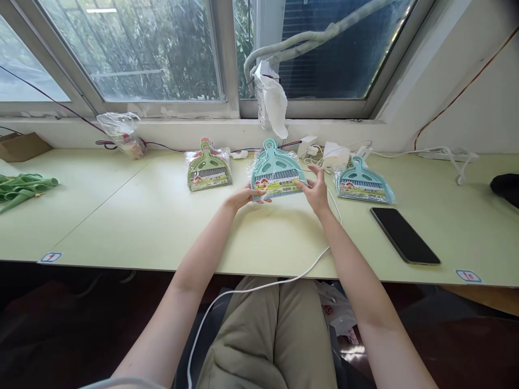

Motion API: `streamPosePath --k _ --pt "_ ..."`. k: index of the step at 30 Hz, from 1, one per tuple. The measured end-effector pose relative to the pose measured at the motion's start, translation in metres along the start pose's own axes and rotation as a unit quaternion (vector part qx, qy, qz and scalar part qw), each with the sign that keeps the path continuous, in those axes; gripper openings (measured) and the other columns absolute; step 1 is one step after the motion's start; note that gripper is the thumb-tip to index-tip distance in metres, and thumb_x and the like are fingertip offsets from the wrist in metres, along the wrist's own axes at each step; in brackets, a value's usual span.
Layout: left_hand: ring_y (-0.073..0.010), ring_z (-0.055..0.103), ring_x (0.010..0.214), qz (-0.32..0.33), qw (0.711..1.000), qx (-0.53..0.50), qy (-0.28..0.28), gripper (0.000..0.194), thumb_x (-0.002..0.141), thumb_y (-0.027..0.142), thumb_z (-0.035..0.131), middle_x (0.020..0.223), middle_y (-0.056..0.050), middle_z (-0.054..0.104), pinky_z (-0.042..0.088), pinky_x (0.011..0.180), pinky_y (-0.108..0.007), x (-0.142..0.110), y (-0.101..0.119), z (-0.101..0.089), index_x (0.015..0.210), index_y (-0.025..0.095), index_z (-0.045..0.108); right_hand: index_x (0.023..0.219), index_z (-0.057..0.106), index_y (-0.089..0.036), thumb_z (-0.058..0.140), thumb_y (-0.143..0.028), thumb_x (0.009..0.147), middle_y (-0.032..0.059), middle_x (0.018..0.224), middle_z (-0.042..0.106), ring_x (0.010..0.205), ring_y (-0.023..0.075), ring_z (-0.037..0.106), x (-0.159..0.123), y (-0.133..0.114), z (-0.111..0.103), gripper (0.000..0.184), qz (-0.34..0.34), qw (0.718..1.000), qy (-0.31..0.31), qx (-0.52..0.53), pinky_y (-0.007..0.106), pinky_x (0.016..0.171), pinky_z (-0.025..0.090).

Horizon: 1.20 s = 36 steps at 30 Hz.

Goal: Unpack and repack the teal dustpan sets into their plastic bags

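Both my hands hold a light-blue dustpan and brush set (276, 159) in clear plastic wrap, tilted up over the table. My left hand (248, 196) grips its lower left corner, thumb in front and fingers underneath. At the lower right edge, my right hand (316, 192) pinches it, thumb on the printed label and index finger raised. To the left lies a green wrapped dustpan and brush set (208, 167) with a pinkish handle behind. Another blue wrapped dustpan set (363, 182) rests to the right.
A black phone (405, 235) lies at the right. A white cable (300, 275) crosses the table edge to my lap. Adapters (308, 145), a plastic bag (121, 132) and a torn white package (271, 100) stand along the window. Green stalks (26, 188) and a cardboard box (23, 147) are far left.
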<state>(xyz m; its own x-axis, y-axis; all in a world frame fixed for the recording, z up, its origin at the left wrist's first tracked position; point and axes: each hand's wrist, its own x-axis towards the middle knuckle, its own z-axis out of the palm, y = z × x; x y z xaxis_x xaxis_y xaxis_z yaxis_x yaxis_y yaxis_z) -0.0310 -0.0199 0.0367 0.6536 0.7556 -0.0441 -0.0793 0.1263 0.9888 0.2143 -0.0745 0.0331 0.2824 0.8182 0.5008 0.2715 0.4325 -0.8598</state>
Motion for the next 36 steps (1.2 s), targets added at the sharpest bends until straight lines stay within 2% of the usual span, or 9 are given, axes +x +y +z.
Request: streamPosePath --k 2,6,13,18,23,27,30,33,36 --pt "-0.0242 0.073 0.08 -0.003 1.0 0.008 -0.007 0.048 0.074 0.016 0.071 0.123 -0.018 0.063 0.055 0.056 -0.022 -0.001 0.001 -0.001 0.118 0.014 0.053 0.121 0.057 -0.025 0.074 -0.04 0.067 0.0075 0.113 0.067 0.088 0.0203 0.067 0.0 0.001 0.0 0.059 0.084 0.993 -0.044 0.072 0.037 0.076 0.059" --pt "-0.024 0.073 0.077 -0.002 1.0 0.017 -0.006 0.048 0.072 0.017 0.072 0.118 -0.017 0.066 0.054 0.056 -0.024 -0.002 0.005 0.001 0.117 0.014 0.055 0.102 0.067 -0.019 0.074 -0.041 0.065 0.0036 0.086 0.072 0.079 0.0211 0.069 0.001 0.002 0.001 0.044 0.161 0.971 -0.095 0.148 0.04 0.069 0.061" --pt "-0.0193 0.072 0.081 0.081 0.996 0.017 0.043 0.063 0.079 0.036 0.065 0.12 -0.013 0.066 0.056 0.073 -0.028 -0.005 0.02 0.021 0.136 0.02 0.044 0.091 0.068 -0.02 0.075 -0.034 0.06 0.0002 0.08 0.071 0.076 0.0189 0.068 0.005 0.006 0.0 0.035 0.164 0.967 0.008 0.196 0.038 0.068 0.063" --pt "-0.0215 0.063 0.111 0.165 0.981 0.092 0.048 0.09 0.063 0.027 0.08 0.138 -0.009 0.053 0.052 0.088 -0.029 -0.012 0.027 0.036 0.143 0.034 0.038 0.093 0.067 -0.021 0.071 -0.032 0.063 -0.0004 0.084 0.07 0.081 0.019 0.068 0.009 0.011 -0.008 0.032 0.14 0.967 0.078 0.199 0.038 0.071 0.063" --pt "-0.0197 0.059 0.109 0.198 0.951 0.159 0.177 0.034 0.073 0.035 0.072 0.119 -0.006 0.065 0.056 0.081 -0.026 0.002 0.014 0.035 0.104 0.021 0.069 0.095 0.065 -0.021 0.07 -0.034 0.063 0.0008 0.085 0.07 0.082 0.02 0.068 0.007 0.012 -0.005 0.034 0.143 0.97 0.064 0.187 0.038 0.069 0.063" --pt "-0.0127 0.062 0.094 0.189 0.942 0.095 0.259 0.021 0.081 0.036 0.063 0.098 -0.002 0.07 0.057 0.078 -0.024 0.011 0.005 0.034 0.088 0.019 0.071 0.098 0.065 -0.021 0.07 -0.037 0.065 0.0018 0.089 0.069 0.083 0.0202 0.068 0.004 0.008 0.002 0.037 0.139 0.973 0.033 0.179 0.038 0.069 0.063" --pt "-0.0098 0.062 0.088 0.192 0.935 0.066 0.291 0.027 0.083 0.034 0.062 0.094 0.001 0.069 0.057 0.079 -0.021 0.009 0.004 0.037 0.105 0.021 0.07 0.101 0.065 -0.022 0.07 -0.037 0.066 0.0021 0.091 0.069 0.084 0.0209 0.068 0.003 0.004 0.005 0.039 0.132 0.975 0.019 0.176 0.038 0.069 0.063" --pt "-0.009 0.062 0.084 0.18 0.929 0.044 0.321 0.056 0.084 0.03 0.062 0.086 0.002 0.068 0.057 0.077 -0.019 0.008 0.006 0.038 0.138 0.024 0.048 0.104 0.065 -0.023 0.071 -0.037 0.066 0.0016 0.091 0.07 0.086 0.0209 0.068 0.003 0.001 0.006 0.042 0.128 0.976 0.005 0.179 0.038 0.07 0.062" --pt "-0.0102 0.062 0.084 0.155 0.929 0.046 0.334 0.06 0.084 0.027 0.061 0.082 0.002 0.067 0.058 0.073 -0.019 0.01 0.006 0.033 0.141 0.019 0.042 0.107 0.064 -0.024 0.072 -0.038 0.065 0.0009 0.091 0.071 0.086 0.0207 0.068 0.001 -0.002 0.007 0.045 0.132 0.975 -0.017 0.175 0.038 0.071 0.062"
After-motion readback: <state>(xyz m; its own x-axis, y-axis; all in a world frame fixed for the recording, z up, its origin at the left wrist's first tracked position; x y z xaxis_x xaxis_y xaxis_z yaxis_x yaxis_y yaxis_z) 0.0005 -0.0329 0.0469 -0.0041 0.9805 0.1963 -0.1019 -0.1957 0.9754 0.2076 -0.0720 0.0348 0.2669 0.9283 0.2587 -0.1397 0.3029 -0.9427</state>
